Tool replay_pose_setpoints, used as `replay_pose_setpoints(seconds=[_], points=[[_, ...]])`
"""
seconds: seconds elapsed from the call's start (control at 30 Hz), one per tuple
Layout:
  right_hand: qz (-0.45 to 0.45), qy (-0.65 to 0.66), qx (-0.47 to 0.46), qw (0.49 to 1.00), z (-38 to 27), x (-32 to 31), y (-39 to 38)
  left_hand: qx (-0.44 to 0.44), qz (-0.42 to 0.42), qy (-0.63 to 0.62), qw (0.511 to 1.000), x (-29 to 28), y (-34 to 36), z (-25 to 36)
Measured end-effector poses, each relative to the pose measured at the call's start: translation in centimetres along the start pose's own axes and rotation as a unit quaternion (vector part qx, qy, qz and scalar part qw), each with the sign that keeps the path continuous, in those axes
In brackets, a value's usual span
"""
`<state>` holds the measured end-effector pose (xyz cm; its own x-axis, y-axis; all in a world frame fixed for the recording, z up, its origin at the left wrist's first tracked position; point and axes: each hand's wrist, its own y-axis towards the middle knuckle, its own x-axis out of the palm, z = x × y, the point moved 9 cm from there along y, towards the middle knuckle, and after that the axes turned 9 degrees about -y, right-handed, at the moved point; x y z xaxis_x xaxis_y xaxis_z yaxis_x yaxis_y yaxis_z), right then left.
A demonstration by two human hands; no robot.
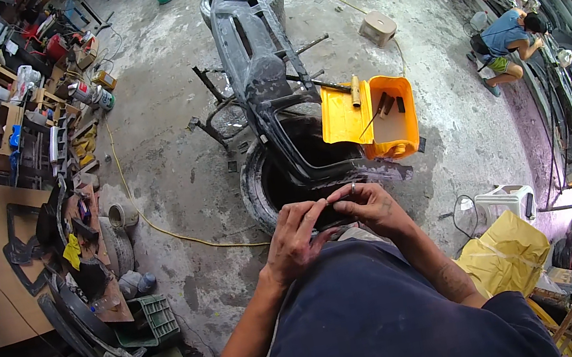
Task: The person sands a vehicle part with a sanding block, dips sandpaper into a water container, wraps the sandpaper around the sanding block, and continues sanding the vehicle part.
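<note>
Left hand [293, 239] and right hand [378, 211] met, pinching.
Both were curled nearly closed beside the long black panel [268, 79]; whether they held anything small, I could not tell.

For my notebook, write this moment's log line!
left hand: close to right hand; holding: unclear; black frame: beyond hands; yellow box: open

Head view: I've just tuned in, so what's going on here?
The person's left hand and right hand meet at the fingertips; anything pinched there is too small to make out. Beyond them, a long black frame extends over two tires. An open yellow box with small tools inside sits beside it. Another person is bent over at the right.
</note>
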<state>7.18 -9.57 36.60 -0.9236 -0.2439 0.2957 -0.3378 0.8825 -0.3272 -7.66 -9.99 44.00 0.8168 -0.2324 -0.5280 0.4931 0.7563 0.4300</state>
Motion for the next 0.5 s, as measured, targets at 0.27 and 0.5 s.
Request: replay_pose_setpoints(seconds=[0.27, 0.5], points=[[-0.03, 0.009, 0.057, 0.998, -0.5, 0.7, -0.8, -0.012, 0.018, -0.015, 1.0, -0.7, 0.4, 0.6], [-0.039, -0.028, -0.114, 0.992, -3.1, 1.1, -1.5, -0.145, 0.083, -0.252, 0.953, -0.1, -0.4, -1.1]])
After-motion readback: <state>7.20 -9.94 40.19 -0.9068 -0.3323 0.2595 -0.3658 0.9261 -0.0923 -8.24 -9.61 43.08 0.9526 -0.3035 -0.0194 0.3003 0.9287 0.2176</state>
